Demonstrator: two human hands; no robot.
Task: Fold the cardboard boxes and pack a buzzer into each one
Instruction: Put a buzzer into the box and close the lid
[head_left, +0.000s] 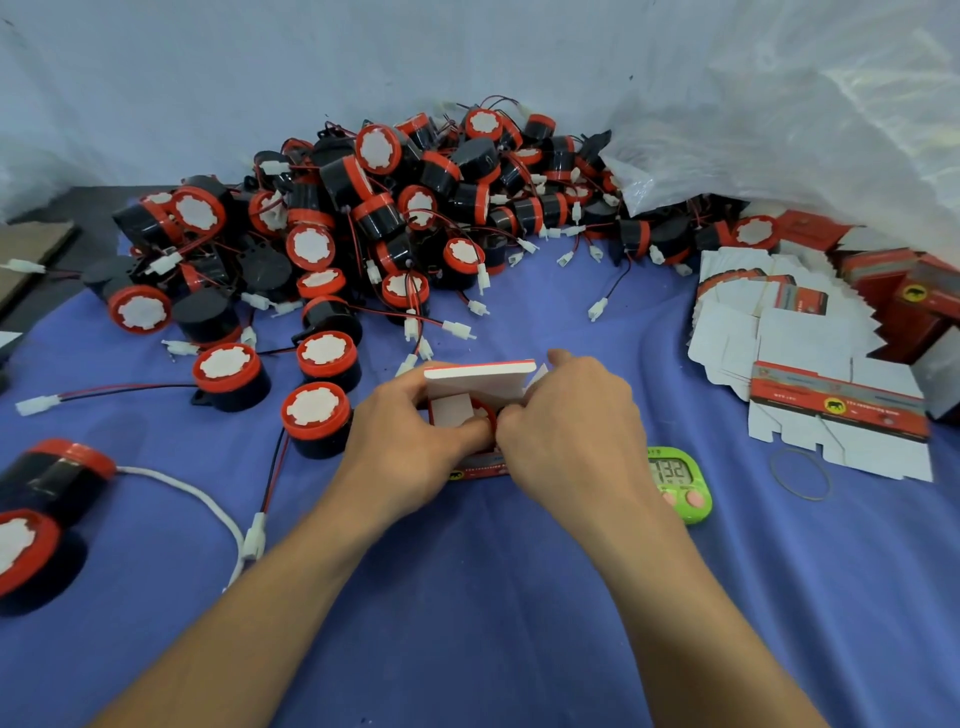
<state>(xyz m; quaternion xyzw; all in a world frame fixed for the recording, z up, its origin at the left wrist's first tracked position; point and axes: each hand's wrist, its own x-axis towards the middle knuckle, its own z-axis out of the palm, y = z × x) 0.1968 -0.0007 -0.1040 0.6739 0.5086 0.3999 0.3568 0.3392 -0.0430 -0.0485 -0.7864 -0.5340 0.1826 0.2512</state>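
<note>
A small cardboard box (480, 375) is held over the middle of the soft blue cloth (519, 597), between both hands. Its white lid flap is stood up, flat and stiff. The round red rim of a buzzer (488, 411) is seen inside the box.

The left side of the box is gripped by the left hand (410, 436), with the fingers curled and the thumb pressed on an inner flap. The right side is gripped by the right hand (566, 431), with the fingers bent round a side flap.

A big pile (389, 208) of round black buzzers with red caps, thin wires and white plugs is heaped behind. Flat boxes (769, 338), white with red print, are stacked at the right. A shiny green timer (680, 486) is seen just beside the right wrist. A thin band (774, 480) is laid in a ring near it.
</note>
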